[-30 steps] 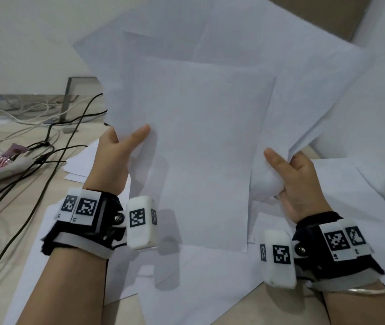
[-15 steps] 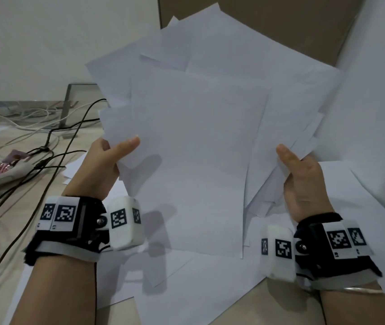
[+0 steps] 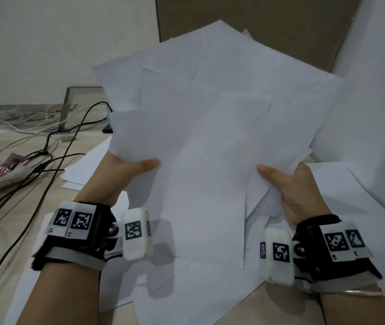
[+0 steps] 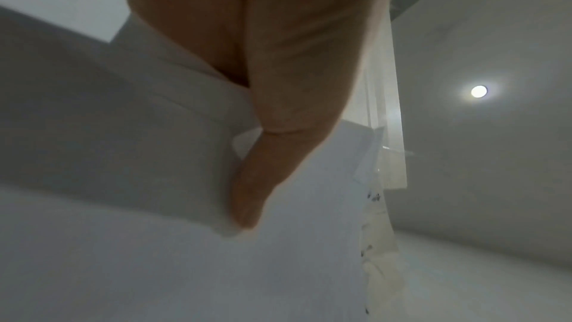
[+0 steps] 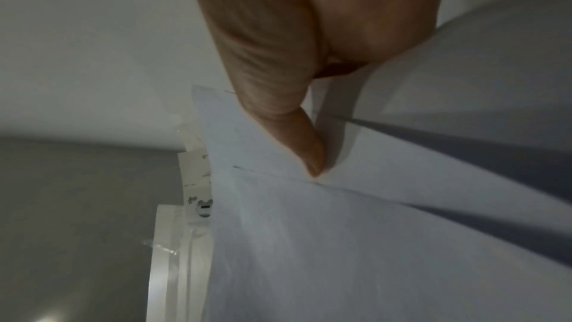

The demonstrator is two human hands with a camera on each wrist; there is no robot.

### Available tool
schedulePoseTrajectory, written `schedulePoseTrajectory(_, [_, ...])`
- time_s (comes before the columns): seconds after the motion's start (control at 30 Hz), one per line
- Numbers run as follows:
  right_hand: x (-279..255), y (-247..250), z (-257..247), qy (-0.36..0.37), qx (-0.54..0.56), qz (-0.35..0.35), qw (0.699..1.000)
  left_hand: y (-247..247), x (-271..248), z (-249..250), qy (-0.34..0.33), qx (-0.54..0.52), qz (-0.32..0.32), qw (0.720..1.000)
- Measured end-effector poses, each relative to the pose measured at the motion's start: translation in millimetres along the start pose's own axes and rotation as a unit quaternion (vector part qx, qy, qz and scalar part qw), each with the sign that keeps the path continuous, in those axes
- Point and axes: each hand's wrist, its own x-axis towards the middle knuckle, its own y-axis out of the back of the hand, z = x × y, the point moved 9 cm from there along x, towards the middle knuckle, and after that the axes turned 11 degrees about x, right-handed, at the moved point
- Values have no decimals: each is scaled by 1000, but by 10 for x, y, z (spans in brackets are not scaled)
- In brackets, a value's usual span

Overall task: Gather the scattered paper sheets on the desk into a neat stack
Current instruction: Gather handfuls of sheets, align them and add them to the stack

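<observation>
A: Head view. We are holding the fanned bundle of sheets (image 3: 210,137) up above the desk (image 3: 11,231). The left hand (image 3: 114,177) is pinching its left edge, the right hand (image 3: 297,191) its right edge, each thumb on the near face. Corners are sticking out at several angles. More loose sheets (image 3: 186,296) are lying on the desk below the bundle.

B: Left wrist view. The thumb (image 4: 278,107) is pressing flat on the paper; the fingers behind are hidden.

A: Right wrist view. The thumb (image 5: 294,131) is clamping overlapping, offset edges (image 5: 387,195).

B: Judgement: we are squaring next. Loosen both pinches slightly and tap the bundle's lower edge on the desk; a tight grip would crease it.
</observation>
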Motion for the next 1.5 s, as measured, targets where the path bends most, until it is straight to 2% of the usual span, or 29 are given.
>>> schedulePoseTrajectory(0.1, [-26, -69, -158, 53, 21, 6, 998, -21, 15, 147, -31, -14, 49, 998])
schedulePoseTrajectory(0.2, [-42, -92, -243, 61, 11, 16, 998, -79, -7, 231, -35, -26, 46, 998])
schedulePoseTrajectory(0.37, [-56, -179, -171, 8, -38, -38, 999, -103, -22, 191, -20, 7, -16, 1000])
schedulePoseTrajectory(0.57, [-22, -8, -26, -41, 19, 3, 999, -44, -51, 42, 16, -23, -21, 999])
schedulePoseTrajectory(0.73, [-27, 6, 140, -78, -35, -20, 996, -103, -55, -226, 89, 11, -62, 994])
schedulePoseTrajectory(0.8, [-5, 52, 158, -81, -35, 5, 996, -74, -30, -301, 105, 20, -49, 993])
schedulePoseTrajectory(1.03, [23, 127, 151, -95, -15, 52, 994, 48, 15, -374, 96, -9, 16, 995])
schedulePoseTrajectory(1.13, [36, 76, 192, -108, -1, 3, 994, 104, 26, -415, 103, -20, 40, 994])
schedulePoseTrajectory(1.23, [14, 52, 285, -134, -41, -37, 989, 129, 27, -424, 96, -35, 48, 994])
schedulePoseTrajectory(1.5, [3, 109, 351, -159, -93, -35, 982, 188, 32, -511, 113, -66, 77, 988])
